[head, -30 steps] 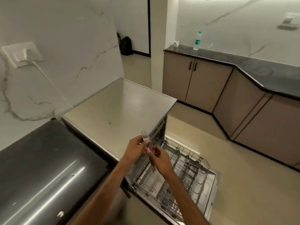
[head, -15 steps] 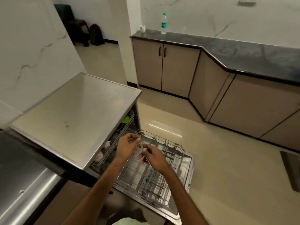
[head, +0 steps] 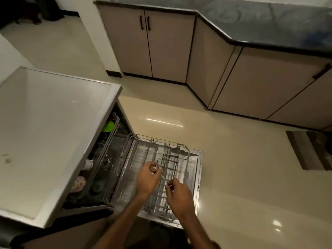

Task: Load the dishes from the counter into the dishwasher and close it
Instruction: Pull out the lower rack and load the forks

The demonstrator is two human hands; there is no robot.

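The dishwasher stands open, its door (head: 196, 169) lying flat and the lower wire rack (head: 143, 146) pulled out over it. A cutlery basket (head: 169, 164) sits in that rack. My left hand (head: 146, 178) holds a metal fork (head: 157, 165), tines up, just left of the basket. My right hand (head: 177, 194) pinches a thin metal piece of cutlery (head: 168, 184) above the rack's front part; its kind is too small to tell. The upper rack (head: 107, 141), partly inside the machine, carries a green bowl (head: 108, 126) and patterned cups (head: 79, 184).
The dishwasher's steel top (head: 45, 132) fills the left. Beige floor (head: 233, 168) lies to the right of the door, with a dark mat (head: 310, 150) at the far right. Cabinets (head: 161, 45) under a dark counter (head: 260, 20) line the back.
The view has tipped downward and both hands have dropped from above the dishwasher's top edge to just over the lower rack. The hands, once together on the cutlery, are now apart.
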